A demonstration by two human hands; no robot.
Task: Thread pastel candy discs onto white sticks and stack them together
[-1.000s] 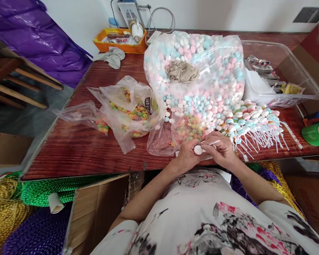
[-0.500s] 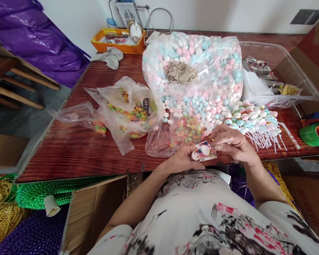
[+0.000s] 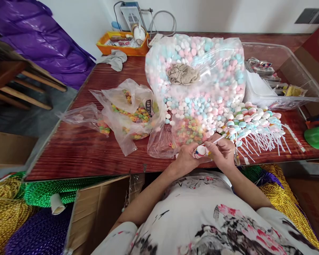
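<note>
At the table's front edge, my left hand [image 3: 187, 159] is closed on a small printed packet [image 3: 201, 151] with a round white piece on it. My right hand [image 3: 223, 152] pinches a thin white stick [image 3: 216, 140] just right of the packet. Beyond both hands lie loose pink, white and blue candies [image 3: 202, 106], spilling from a big clear bag [image 3: 225, 63]. Right of my right hand, assembled candies on white sticks [image 3: 263, 140] form a pile. A clear bag of colourful rings [image 3: 190, 129] lies just behind my hands.
Another bag of rings [image 3: 138, 113] lies left on the red-brown table [image 3: 82, 152]. A clear plastic bin [image 3: 289, 97] and green tape roll [image 3: 317, 137] are at the right. An orange tray [image 3: 122, 49] stands at the back. Bead strands [image 3: 50, 189] hang below.
My right hand has moved left and closer to my left hand, bringing the white stick over the packet. The packet is now more covered by my fingers. The whole view has shifted slightly.
</note>
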